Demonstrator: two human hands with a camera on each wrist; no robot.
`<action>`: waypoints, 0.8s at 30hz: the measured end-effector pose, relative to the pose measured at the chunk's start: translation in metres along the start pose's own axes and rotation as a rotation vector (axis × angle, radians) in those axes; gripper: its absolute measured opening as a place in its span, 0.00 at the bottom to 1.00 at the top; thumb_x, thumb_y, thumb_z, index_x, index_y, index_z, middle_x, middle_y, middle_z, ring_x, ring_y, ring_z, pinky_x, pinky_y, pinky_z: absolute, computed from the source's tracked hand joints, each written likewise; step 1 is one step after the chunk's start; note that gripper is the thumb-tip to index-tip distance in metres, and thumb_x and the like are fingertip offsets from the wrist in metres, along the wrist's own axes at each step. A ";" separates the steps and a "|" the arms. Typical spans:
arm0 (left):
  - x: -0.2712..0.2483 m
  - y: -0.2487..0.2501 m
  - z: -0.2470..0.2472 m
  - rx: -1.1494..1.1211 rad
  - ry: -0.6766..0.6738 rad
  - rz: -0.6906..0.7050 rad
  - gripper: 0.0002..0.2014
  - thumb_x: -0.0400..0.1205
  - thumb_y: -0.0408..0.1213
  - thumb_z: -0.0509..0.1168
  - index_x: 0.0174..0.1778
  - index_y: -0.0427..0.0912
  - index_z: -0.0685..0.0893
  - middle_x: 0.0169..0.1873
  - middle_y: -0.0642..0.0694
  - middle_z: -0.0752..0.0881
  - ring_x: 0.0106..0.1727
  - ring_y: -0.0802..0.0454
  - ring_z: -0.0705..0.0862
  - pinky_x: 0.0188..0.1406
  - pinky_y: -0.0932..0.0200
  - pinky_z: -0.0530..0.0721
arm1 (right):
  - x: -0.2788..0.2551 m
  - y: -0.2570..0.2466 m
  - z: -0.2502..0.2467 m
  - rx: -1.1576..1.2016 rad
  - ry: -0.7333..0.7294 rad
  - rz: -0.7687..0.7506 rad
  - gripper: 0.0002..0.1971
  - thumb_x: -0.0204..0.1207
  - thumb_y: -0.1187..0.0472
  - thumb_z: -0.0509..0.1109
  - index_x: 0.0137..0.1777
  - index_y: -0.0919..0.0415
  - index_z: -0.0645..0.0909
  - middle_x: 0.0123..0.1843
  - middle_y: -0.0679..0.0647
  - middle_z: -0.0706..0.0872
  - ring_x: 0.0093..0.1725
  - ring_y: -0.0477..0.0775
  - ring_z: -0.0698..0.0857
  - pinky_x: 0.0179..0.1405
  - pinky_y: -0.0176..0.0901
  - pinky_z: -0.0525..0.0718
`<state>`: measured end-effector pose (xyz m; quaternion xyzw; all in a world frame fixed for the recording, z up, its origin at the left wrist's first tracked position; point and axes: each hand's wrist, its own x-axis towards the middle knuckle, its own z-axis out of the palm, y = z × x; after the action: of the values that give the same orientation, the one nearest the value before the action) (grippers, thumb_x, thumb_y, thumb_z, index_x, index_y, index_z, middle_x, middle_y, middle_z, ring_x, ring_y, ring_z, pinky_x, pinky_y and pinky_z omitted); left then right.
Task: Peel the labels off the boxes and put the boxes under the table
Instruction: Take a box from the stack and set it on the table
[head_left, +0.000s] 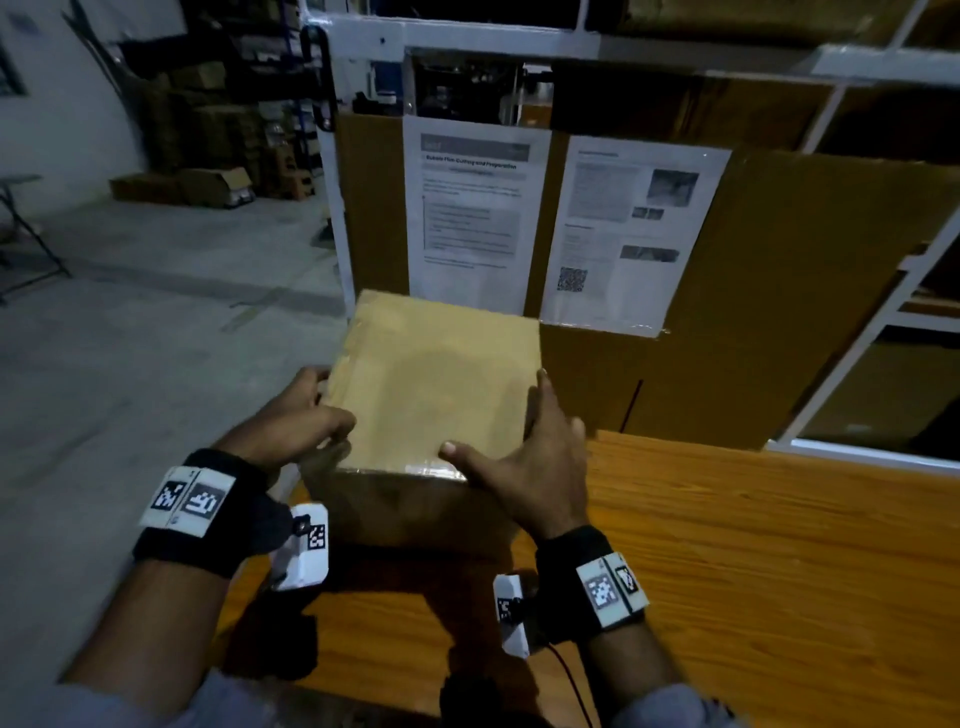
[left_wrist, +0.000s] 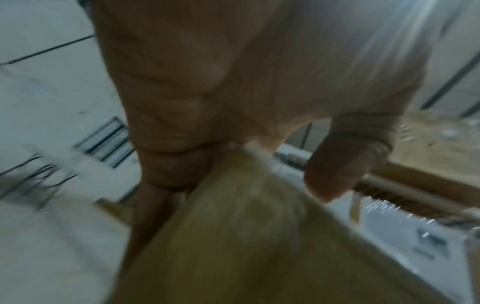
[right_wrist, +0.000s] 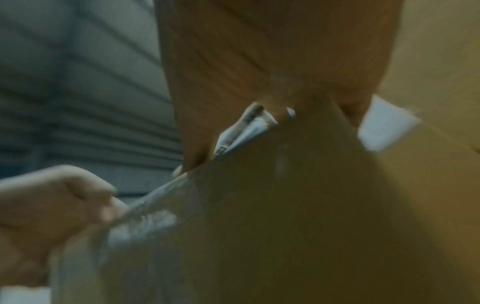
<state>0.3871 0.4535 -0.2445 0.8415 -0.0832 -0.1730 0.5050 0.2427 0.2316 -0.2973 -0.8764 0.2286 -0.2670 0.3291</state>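
From the head view, a cardboard box (head_left: 436, 384) stands at the near left corner of the wooden counter (head_left: 753, 545), in front of a cardboard panel with two printed sheets (head_left: 470, 208). The left hand (head_left: 298, 410) clamps its curled fingers on the box's left edge. The right hand (head_left: 524, 467) lies flat on the right near corner, fingers straight and spread.

The left wrist view is blurred: the thumb (left_wrist: 345, 164) curls over the box edge.

The right wrist view is blurred: the palm presses cardboard.
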 end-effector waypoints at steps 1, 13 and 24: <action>0.000 -0.008 0.004 -0.030 0.010 -0.027 0.32 0.82 0.28 0.69 0.81 0.50 0.68 0.61 0.44 0.83 0.54 0.44 0.84 0.37 0.52 0.85 | 0.001 -0.006 -0.001 -0.063 0.042 -0.057 0.69 0.53 0.15 0.75 0.91 0.47 0.54 0.78 0.45 0.78 0.66 0.51 0.72 0.62 0.59 0.83; 0.001 -0.040 0.027 0.286 0.125 -0.049 0.54 0.71 0.84 0.57 0.88 0.72 0.38 0.85 0.34 0.64 0.80 0.29 0.72 0.79 0.35 0.73 | -0.010 -0.030 0.003 -0.324 0.048 -0.214 0.54 0.69 0.20 0.65 0.89 0.54 0.62 0.82 0.58 0.74 0.74 0.62 0.71 0.70 0.60 0.80; -0.011 -0.067 0.030 0.412 0.328 0.040 0.42 0.75 0.85 0.39 0.86 0.78 0.42 0.82 0.33 0.65 0.77 0.26 0.72 0.77 0.27 0.70 | -0.025 -0.061 0.007 -0.406 0.003 -0.285 0.53 0.75 0.26 0.67 0.91 0.59 0.58 0.86 0.66 0.66 0.78 0.67 0.67 0.77 0.63 0.73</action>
<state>0.3636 0.4642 -0.3143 0.9416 -0.0503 -0.0038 0.3331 0.2422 0.2903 -0.2671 -0.9476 0.1522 -0.2606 0.1051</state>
